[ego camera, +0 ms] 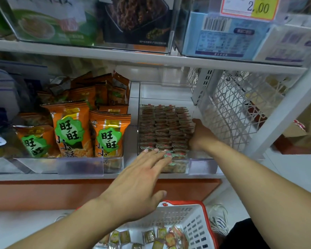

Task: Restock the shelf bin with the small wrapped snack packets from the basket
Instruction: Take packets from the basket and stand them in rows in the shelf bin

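Orange snack bags (90, 130) fill the shelf's left bin. My left hand (138, 184) is flat, fingers straight on the front-row packets (164, 133) in the clear bin (201, 164). Right hand (199, 134) at the bin's right edge; fingers hidden, can't tell. Basket (192, 225) below holds loose packets.

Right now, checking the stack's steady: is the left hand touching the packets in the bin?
Touching: the head view shows left hand fingers lying flat on the front packets.

You are in a shop: white shelves (151, 60) hold clear bins of packaged snacks, orange snack bags (70, 130) face outward, a price tag (248, 8) reads 2.00, and a shopping basket (187, 220) sits below.
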### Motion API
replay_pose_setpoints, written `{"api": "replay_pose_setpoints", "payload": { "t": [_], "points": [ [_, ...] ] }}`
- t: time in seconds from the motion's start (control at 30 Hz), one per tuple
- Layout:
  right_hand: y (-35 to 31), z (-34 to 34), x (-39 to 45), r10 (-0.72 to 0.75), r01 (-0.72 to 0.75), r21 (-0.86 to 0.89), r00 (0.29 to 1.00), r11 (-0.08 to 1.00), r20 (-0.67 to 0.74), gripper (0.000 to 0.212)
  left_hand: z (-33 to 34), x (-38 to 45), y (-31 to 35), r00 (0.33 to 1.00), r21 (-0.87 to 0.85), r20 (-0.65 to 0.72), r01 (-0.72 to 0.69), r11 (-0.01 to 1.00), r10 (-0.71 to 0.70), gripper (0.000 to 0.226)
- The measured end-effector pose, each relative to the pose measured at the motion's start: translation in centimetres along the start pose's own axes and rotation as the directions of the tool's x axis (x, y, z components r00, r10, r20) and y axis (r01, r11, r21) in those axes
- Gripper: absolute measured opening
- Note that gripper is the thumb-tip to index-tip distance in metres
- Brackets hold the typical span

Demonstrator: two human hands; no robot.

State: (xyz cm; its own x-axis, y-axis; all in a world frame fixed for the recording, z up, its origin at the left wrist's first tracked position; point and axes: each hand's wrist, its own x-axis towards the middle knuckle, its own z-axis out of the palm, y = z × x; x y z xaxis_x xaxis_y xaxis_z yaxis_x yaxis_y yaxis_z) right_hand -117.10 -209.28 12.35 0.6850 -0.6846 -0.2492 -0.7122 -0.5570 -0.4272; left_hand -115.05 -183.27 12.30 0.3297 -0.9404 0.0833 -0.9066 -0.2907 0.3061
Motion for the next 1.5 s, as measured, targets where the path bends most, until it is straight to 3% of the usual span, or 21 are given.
{"api": "replay_pose_setpoints", "payload": {
  "t": [0.17,0.53,0.67,0.73,0.8,0.9,0.97,1.03,1.1,1.13,1.2,1.23,1.33,1.43,1.5],
  "points": [
    [-0.1,0.2,0.4,0.061,-0.06,0.03,0.997,0.998,-0.042,0.107,-0.1,0.0,0.0,1.0,-0.005,-0.002,-0.004,1.0,0.004,0.086],
    [-0.5,0.4,0.2,-0.023,0.02,-0.127,0.999,0.992,-0.022,0.075,-0.1,-0.4,-0.1,0.999,-0.004,-0.015,-0.034,0.999,0.034,0.083],
    [-1.7,-1.3,-0.5,-0.026,0.015,-0.173,0.998,0.985,-0.064,0.083,-0.7,-0.8,0.1,0.992,-0.01,-0.094,-0.085,0.996,0.084,0.068],
    [-2.1,-2.0,-1.7,-0.127,0.107,-0.15,0.983,0.983,-0.132,0.072,-0.9,-1.2,0.2,0.986,-0.006,-0.125,-0.111,0.994,0.11,0.057],
    [-2.8,-1.9,-3.8,-0.325,0.297,-0.143,0.911,0.944,-0.255,0.056,-1.2,-1.6,0.3,0.978,-0.008,-0.169,-0.126,0.992,0.123,0.044],
    [-3.9,-0.6,-7.7,-0.658,0.663,-0.141,0.649,0.736,-0.383,0.03,-1.2,-2.2,0.5,0.979,-0.03,-0.17,-0.116,0.993,0.109,0.026],
    [-4.0,1.2,-10.1,-0.815,0.847,-0.118,0.447,0.518,-0.369,0.02,-0.6,-2.8,0.3,0.996,-0.01,-0.045,-0.076,0.997,0.075,0.024],
    [-2.9,4.2,-12.2,-0.882,0.913,-0.078,0.361,0.401,-0.305,0.018,0.7,-3.7,-0.3,0.989,0.003,0.143,-0.026,1.0,0.026,0.023],
    [-0.6,8.0,-13.8,-0.911,0.915,-0.056,0.389,0.4,-0.14,0.017,2.8,-5.0,-1.1,0.931,0.009,0.361,0.051,0.999,-0.051,0.031],
    [0.9,10.2,-14.4,-0.886,0.885,-0.065,0.463,0.462,0.012,0.019,4.2,-5.6,-1.5,0.879,0.029,0.468,0.088,0.996,-0.091,0.037],
    [4.4,14.4,-14.7,-0.662,0.752,-0.156,0.643,0.64,0.385,0.025,7.3,-6.9,-2.5,0.766,0.053,0.623,0.158,0.986,-0.156,0.046],
    [6.3,16.3,-14.6,-0.497,0.67,-0.211,0.692,0.711,0.523,0.028,9.0,-7.7,-3.1,0.714,0.05,0.675,0.208,0.977,-0.186,0.049],
    [11.5,21.3,-14.5,-0.147,0.487,-0.321,0.704,0.812,0.695,0.03,13.8,-10.2,-5.1,0.556,0.101,0.778,0.349,0.932,-0.293,0.057],
    [14.9,25.6,-15.1,-0.032,0.45,-0.365,0.664,0.815,0.747,0.03,18.1,-12.7,-7.1,0.413,0.196,0.832,0.408,0.892,-0.372,0.062],
    [16.3,28.0,-15.6,-0.039,0.471,-0.348,0.637,0.811,0.77,0.044,20.3,-13.8,-7.5,0.369,0.195,0.842,0.471,0.86,-0.393,0.066]
  ]
}}
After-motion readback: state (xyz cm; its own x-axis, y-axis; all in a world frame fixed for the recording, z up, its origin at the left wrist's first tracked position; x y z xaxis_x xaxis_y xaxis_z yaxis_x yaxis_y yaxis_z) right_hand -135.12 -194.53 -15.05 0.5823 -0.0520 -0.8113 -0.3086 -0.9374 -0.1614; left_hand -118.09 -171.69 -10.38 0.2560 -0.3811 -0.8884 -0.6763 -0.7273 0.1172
